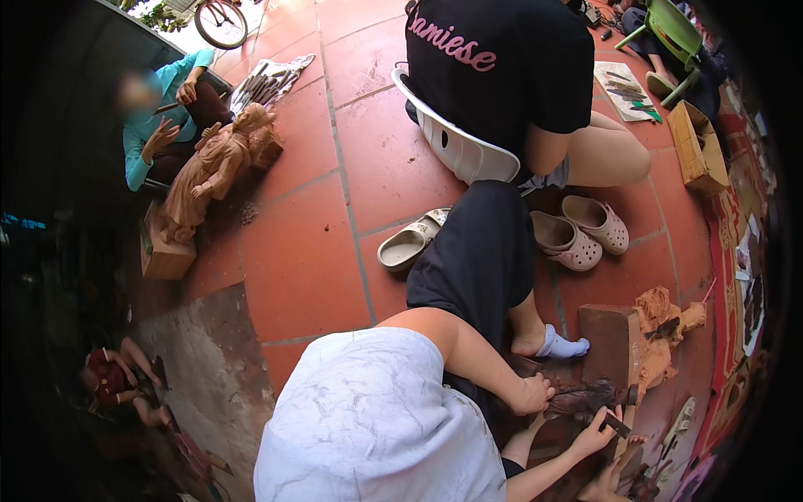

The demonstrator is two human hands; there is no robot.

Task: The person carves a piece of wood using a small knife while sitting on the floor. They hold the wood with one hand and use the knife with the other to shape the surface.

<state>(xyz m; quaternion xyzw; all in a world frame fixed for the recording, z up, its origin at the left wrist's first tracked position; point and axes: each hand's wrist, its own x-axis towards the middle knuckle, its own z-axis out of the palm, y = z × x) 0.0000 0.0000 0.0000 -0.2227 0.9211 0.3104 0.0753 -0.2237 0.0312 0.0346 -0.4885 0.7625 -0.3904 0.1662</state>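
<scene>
1. A seated worker in a pale shirt bends over a dark carving [584, 396], which lies between the two hands and just beside a brown block [609, 343]; what supports it I cannot make out.
2. The left hand [533, 395] is curled at the carving's near end; whether its fingers are clamped on it or merely rest there, I cannot tell.
3. The right hand [593, 436] has its fingers closed on a dark flat tool [617, 427], held at the carving's side.
4. The step in hand looks like close work on the carving's surface; the next move would call for a firm brace from the left and a measured stroke from the right.
5. The carving appears knobbly and deep brown, its detail too small to read. The block is flat-faced and square-edged; a rough, orange-tan carved piece [661, 339] stands against it, craggy in outline.
6. Across the smooth red tile floor [301, 251], a reddish-brown robed statue [209, 171] leans near a co-worker in turquoise [138, 151].
</scene>
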